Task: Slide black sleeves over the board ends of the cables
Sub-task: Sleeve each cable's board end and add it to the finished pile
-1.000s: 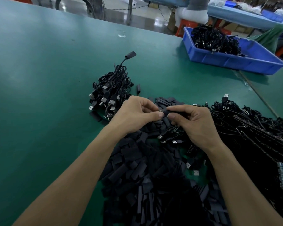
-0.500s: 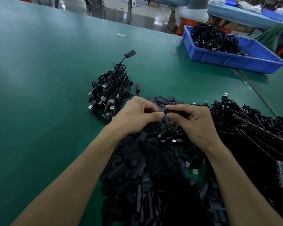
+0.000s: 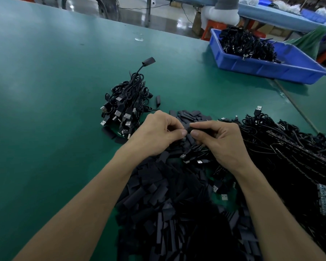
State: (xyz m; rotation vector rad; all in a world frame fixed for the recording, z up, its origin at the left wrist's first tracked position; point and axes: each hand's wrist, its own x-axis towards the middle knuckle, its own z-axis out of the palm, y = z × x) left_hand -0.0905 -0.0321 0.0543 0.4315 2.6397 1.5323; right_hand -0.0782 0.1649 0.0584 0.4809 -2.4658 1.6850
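Observation:
My left hand (image 3: pixel 159 133) and my right hand (image 3: pixel 221 142) meet fingertip to fingertip above a heap of flat black sleeves (image 3: pixel 167 194). Between them is one black sleeve (image 3: pixel 189 130), pinched by my right thumb and forefinger; my left thumb and forefinger pinch at its left end. What is inside the sleeve is hidden. A tangle of black cables with circuit-board ends (image 3: pixel 290 153) lies to the right. To the left sits a pile of cables with USB plugs (image 3: pixel 125 108), one sleeved end (image 3: pixel 149 60) sticking up behind it.
The green table (image 3: pixel 45 91) stretches left and back. A blue bin (image 3: pixel 267 66) holding more black cables stands at the back right. A single loose sleeve (image 3: pixel 158 100) lies beside the left pile. Beyond the table edge are a floor, stools and another bench.
Both hands have stayed together at the same spot with small finger movements on the sleeve. The piles have not moved.

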